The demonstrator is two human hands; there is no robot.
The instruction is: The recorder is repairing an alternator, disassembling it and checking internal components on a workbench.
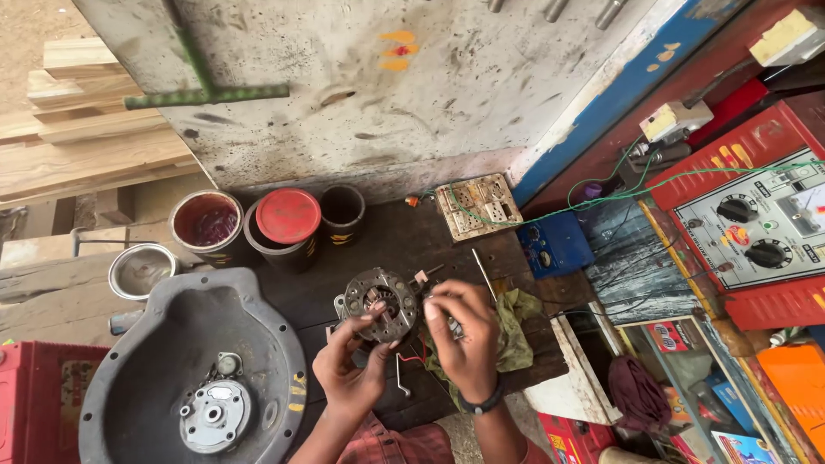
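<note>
Just above the dark, scuffed wooden bench (404, 241), both hands hold up a small round motor part (381, 302), a greasy grey metal ring with notched edges and a dark hollow centre. The left hand (348, 374) grasps the motor part from below, thumb and fingers pinched on its lower rim. The right hand (464, 331), a dark band at its wrist, is closed on the part's right edge, its fingertips curled over something too small to make out. Thin red wires (418, 354) trail down from the part.

Right of the motor part lies a crumpled olive rag (517, 326). Left of it sits a large grey cast-metal housing (185, 369), bowl-shaped with bolt holes round its rim. Behind the part stand three stained tins, one capped with a red lid (289, 216), and a pale, grimy switchboard (478, 206). Far right of it is a red tester box (760, 225) with black knobs.
</note>
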